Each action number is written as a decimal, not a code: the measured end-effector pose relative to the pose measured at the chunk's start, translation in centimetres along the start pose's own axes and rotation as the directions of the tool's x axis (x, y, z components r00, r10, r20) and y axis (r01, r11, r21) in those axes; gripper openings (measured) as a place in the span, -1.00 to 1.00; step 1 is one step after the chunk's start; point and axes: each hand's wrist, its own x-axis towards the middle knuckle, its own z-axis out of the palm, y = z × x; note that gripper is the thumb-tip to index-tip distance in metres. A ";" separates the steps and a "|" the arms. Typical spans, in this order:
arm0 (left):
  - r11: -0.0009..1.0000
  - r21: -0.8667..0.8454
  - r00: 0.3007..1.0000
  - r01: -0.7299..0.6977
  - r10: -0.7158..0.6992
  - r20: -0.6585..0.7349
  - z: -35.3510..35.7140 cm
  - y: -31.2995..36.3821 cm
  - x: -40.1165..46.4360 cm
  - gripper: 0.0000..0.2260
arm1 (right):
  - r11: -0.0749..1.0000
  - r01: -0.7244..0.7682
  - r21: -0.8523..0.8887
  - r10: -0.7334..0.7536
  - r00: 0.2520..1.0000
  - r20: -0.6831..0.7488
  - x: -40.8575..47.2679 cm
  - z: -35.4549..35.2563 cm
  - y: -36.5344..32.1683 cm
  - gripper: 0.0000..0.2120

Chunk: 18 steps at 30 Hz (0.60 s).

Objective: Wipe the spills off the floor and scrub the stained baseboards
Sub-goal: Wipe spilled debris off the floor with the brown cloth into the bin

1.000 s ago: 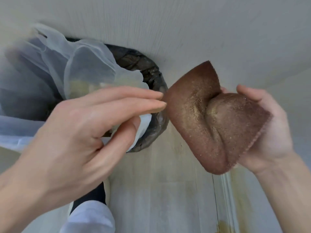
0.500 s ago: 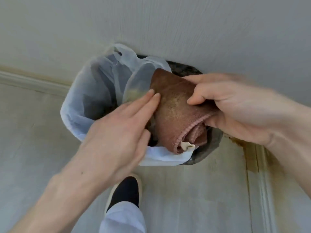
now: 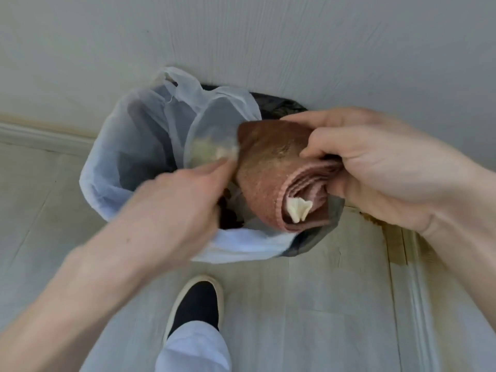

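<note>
My right hand [image 3: 375,167] grips a folded brown cloth [image 3: 268,173] over a waste bin lined with a white plastic bag [image 3: 128,146]. The cloth is dusted with yellowish crumbs, and a pale scrap [image 3: 298,209] sticks out of its fold. My left hand [image 3: 182,200] is blurred, its straight fingertips brushing the cloth's left edge above the bag opening. A baseboard [image 3: 40,135] runs along the wall at the left, and another stained baseboard [image 3: 418,291] runs down the right side.
The bin's dark rim [image 3: 316,237] stands against the pale wall [image 3: 241,36]. My foot in a black shoe [image 3: 196,304] rests on the light floor just below the bin. Brownish stains [image 3: 394,245] mark the floor beside the right baseboard.
The cloth went from spread open in my right hand to folded and held over the bin. My left hand moved in and brushes along its edge; the view has pulled back.
</note>
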 end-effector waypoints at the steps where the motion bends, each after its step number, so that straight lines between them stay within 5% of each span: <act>1: 1.000 0.000 0.999 0.031 -0.031 -0.023 0.0 -0.9 0.2 -0.42 | 1.000 0.012 0.021 -0.012 1.000 -0.006 -0.2 -0.2 0.1 -0.59; 4: 0.991 -0.121 0.972 -0.060 0.030 -0.232 -1.2 -0.5 0.4 -0.37 | 0.991 0.022 0.135 -0.010 0.996 -0.086 -0.5 -1.1 0.2 -0.62; 8: 0.920 -0.171 0.934 -0.351 0.331 -0.134 -0.3 2.3 1.5 -0.39 | 0.942 0.112 0.317 -0.103 0.994 -0.046 -2.3 -1.9 -0.2 -0.73; 12: 0.842 -0.226 0.862 -0.490 0.428 -0.272 0.1 5.4 3.0 -0.67 | 0.875 0.028 0.483 -0.053 0.998 0.037 -6.1 -4.2 -0.7 -0.46; 15: 0.780 -0.318 0.840 -0.539 0.469 -0.273 0.1 9.2 4.0 -0.93 | 0.752 -0.022 0.658 -0.013 0.999 0.048 -10.2 -7.6 0.3 -0.35; 18: 0.688 -0.569 0.886 -0.451 0.423 -0.191 1.7 12.4 5.1 -0.72 | 0.696 -0.049 0.716 0.018 0.999 0.050 -12.7 -10.1 2.8 -0.34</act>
